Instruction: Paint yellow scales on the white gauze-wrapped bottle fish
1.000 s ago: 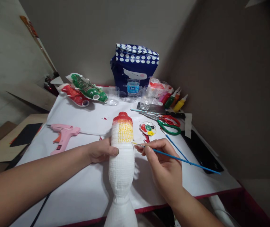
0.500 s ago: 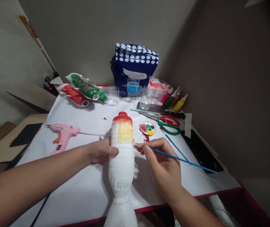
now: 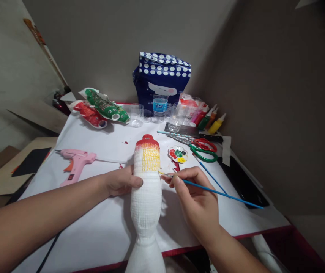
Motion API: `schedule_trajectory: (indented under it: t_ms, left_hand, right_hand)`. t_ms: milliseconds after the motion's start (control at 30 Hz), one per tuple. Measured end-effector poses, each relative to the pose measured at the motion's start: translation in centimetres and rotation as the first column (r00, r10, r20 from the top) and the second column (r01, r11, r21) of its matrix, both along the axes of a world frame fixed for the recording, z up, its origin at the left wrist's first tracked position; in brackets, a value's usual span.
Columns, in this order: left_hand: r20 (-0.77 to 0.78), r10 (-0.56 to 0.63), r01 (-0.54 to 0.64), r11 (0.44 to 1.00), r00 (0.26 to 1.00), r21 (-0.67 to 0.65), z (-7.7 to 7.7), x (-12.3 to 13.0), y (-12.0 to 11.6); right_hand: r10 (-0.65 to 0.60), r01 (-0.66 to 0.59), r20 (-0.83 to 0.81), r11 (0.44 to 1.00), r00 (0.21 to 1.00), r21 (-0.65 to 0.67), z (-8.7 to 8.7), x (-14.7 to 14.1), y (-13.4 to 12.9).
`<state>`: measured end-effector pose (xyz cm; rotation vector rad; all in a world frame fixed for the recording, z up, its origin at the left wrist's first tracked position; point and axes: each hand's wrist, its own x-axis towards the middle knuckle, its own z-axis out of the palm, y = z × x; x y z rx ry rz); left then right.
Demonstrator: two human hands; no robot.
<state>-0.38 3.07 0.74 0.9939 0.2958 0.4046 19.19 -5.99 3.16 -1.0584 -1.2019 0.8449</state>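
A white cloth-covered fish-shaped figure (image 3: 147,204) points away from me, its far end painted red with a patch of yellow below. My left hand (image 3: 124,181) is closed around its left side, thumb on top and the other fingers hidden beneath. In my right hand (image 3: 198,193) a thin blue paintbrush (image 3: 222,193) is pinched between thumb and fingers. Its yellow-loaded tip is at the figure's right edge, by the lower border of the yellow patch. Just beyond lies a flower-shaped palette (image 3: 170,151) with red, green, black and yellow paint.
Left of the figure lies a pink glue gun (image 3: 78,161). Behind are a red fish (image 3: 90,115), a green fish (image 3: 102,104), clear cups (image 3: 136,115) and a blue bag (image 3: 162,81). To the right are scissors (image 3: 204,153), another brush (image 3: 210,175), paint bottles (image 3: 217,124) and a black phone-like slab (image 3: 243,184).
The brush tip has shifted very slightly left and down along the figure's right edge. My left hand and the figure stay where they were.
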Motion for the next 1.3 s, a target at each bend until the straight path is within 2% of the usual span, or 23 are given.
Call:
schedule_trajectory:
  t_ms: [300, 967, 1300]
  left_hand:
    - [-0.002, 0.004, -0.004, 1.0, 1.0, -0.022, 0.11, 0.03, 0.0]
    - [0.037, 0.031, -0.03, 0.999, 0.999, -0.035, -0.19, -0.16, -0.04]
    - [0.037, 0.023, -0.022, 0.999, 0.999, -0.03, 0.14, 0.16, -0.07]
  right_hand:
    - [-0.018, 0.018, -0.011, 0.999, 1.0, 0.049, 0.3, -0.16, -0.11]
    - [-0.053, 0.052, 0.042, 0.998, 0.998, 0.025, -0.06, 0.12, 0.0]
    - [-0.005, 0.005, 0.025, 1.0, 1.0, 0.003, -0.01, -0.03, 0.08]
